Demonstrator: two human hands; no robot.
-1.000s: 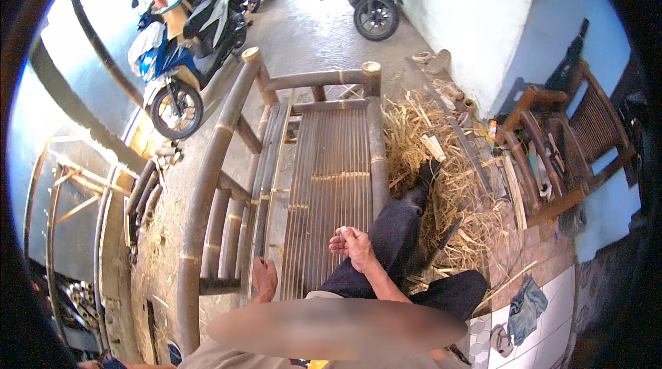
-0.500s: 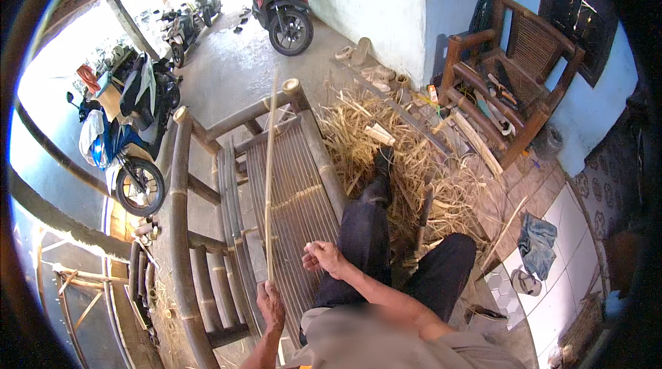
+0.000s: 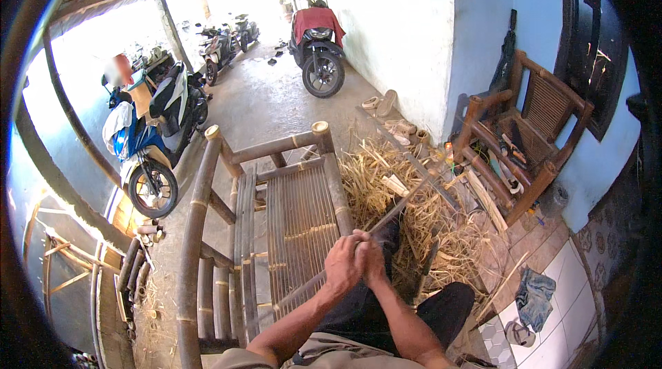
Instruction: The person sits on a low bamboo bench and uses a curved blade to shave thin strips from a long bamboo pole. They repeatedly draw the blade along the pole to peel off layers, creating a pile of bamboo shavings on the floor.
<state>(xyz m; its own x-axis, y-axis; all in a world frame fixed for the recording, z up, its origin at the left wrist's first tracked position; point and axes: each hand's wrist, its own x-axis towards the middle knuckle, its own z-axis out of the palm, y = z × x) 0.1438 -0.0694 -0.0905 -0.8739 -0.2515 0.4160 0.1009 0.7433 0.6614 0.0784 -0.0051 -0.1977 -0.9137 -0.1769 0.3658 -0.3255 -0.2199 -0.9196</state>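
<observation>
My left hand [image 3: 343, 267] and my right hand [image 3: 373, 258] are closed side by side over the bench seat's right edge, close to my dark-trousered leg. Both grip a long, narrow bamboo strip [image 3: 400, 207]. It slants from the lower left, over the bench, up to the right above a heap of shavings. My fingers hide its middle part. Below and left of my hands stands a bamboo bench [image 3: 298, 196] with a slatted seat and thick pole rails.
Pale bamboo shavings [image 3: 452, 248] cover the floor on the right. Beyond them stands a bamboo chair [image 3: 517, 141] with tools on its seat. A crumpled blue cloth [image 3: 535, 298] lies on white tiles. Parked motorbikes [image 3: 322, 58] stand farther back and at the left.
The strip has swung from nearly upright to a slant up to the right. My right hand has joined the left on it, and the left has moved up and right. The view has tilted upward.
</observation>
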